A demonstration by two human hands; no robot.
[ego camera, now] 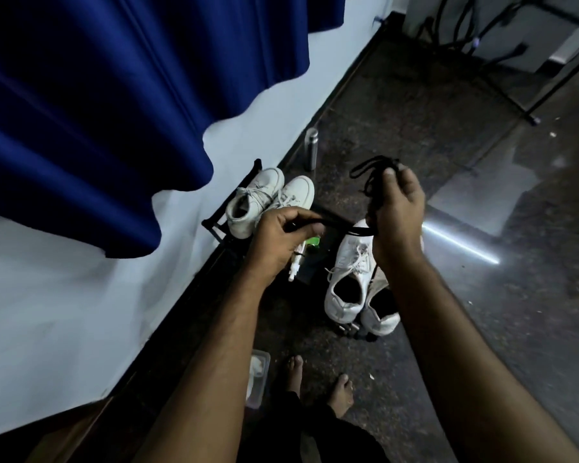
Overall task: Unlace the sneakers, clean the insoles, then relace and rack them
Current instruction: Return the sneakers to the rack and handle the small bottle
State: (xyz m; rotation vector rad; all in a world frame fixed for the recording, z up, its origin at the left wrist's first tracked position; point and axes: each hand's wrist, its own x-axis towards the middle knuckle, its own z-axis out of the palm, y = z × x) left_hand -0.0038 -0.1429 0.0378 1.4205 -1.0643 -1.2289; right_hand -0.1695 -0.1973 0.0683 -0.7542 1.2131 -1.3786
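A black shoelace [370, 177] stretches between my two hands above the floor. My left hand [283, 233] pinches one end of it. My right hand [398, 212] grips a bunched loop of the lace, which sticks up past my fingers. Below my hands a white laced sneaker [348, 275] stands on the floor, and a grey sneaker [380, 310] sits beside it, partly hidden by my right forearm. Another white pair [268, 200] rests on a low black rack [214, 222] by the wall.
A white spray bottle [296, 262] with a green part lies under my left hand. A metal flask [311, 148] stands by the skirting. A clear plastic box [258, 375] sits near my bare feet [340, 392]. Blue curtain [114, 111] hangs at left; black stand legs [502, 85] at far right.
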